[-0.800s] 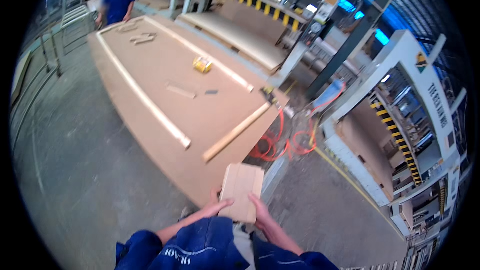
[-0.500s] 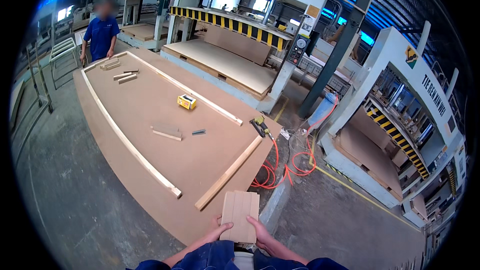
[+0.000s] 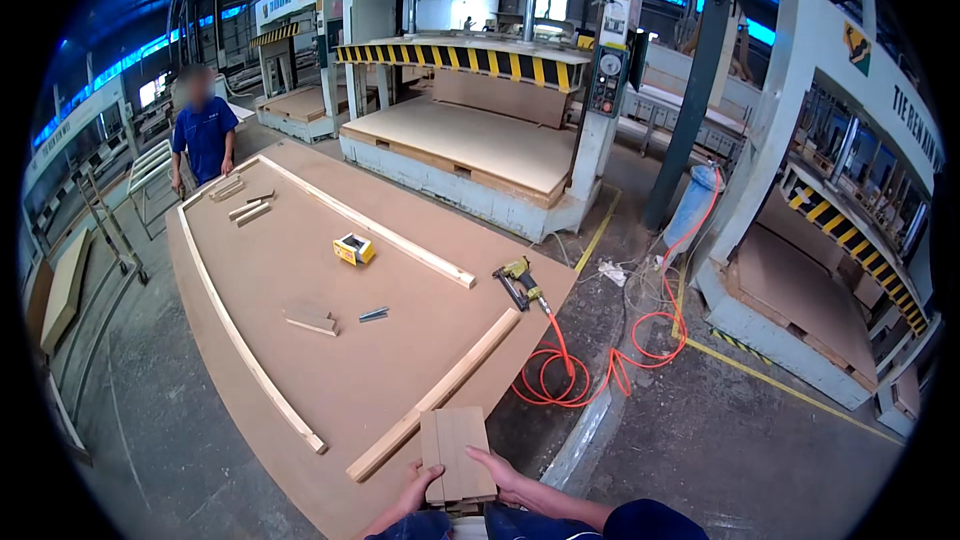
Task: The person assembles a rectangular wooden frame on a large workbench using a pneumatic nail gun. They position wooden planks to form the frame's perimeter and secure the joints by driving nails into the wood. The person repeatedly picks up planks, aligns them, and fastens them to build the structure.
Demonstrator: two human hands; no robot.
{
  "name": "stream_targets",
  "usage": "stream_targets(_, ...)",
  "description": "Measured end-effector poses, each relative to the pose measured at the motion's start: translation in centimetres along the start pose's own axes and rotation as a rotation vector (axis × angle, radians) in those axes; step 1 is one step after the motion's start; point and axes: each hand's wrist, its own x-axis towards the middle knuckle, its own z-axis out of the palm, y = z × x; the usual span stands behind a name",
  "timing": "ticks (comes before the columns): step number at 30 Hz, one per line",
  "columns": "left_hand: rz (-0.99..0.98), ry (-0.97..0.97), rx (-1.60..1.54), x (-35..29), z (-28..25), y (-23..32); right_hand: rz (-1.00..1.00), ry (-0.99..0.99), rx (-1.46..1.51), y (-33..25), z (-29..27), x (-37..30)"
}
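A stack of short flat wooden boards is held in front of me at the near edge of the brown sheet. My left hand grips its left side, thumb on top; my right hand is closed on its right side. Just beyond the stack lies a loose wooden strip, placed diagonally. Near that strip's far end rests a green and black air stapler with an orange hose. Two long wooden strips run away from me along the sheet.
On the sheet are a yellow box, staple strips and small wood blocks. A co-worker in blue stands at the far left corner. Large presses stand beyond and to the right. Hose coils lie on the floor at right.
My view has turned and shifted, so the sheet and presses sit differently in it. Both hands keep hold of the board stack. The co-worker stays at the far corner.
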Motion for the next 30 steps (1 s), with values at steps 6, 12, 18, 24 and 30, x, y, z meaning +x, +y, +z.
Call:
stream_targets(6, 0.032, 0.105, -0.154, 0.7, 2.3, 0.8, 0.137, -0.051, -0.074, -4.0, -0.3, 2.6)
stream_targets(12, 0.142, 0.157, -0.233, 4.8, 1.5, 2.5, 0.294, -0.160, -0.135, -7.6, 0.9, 6.8)
stream_targets(18, 0.126, 0.280, -0.266, 7.7, 2.6, 6.7, 0.310, -0.179, -0.252, -13.8, 4.0, 10.2)
stream_targets(24, 0.113, 0.250, -0.495, 10.7, 1.2, 11.1, 0.334, -0.204, -0.424, -17.9, 7.9, 17.3)
stream_targets(30, 0.103, 0.246, -0.579, 18.2, -1.8, 10.7, 0.537, -0.238, -0.470, -19.3, 9.5, 28.4)
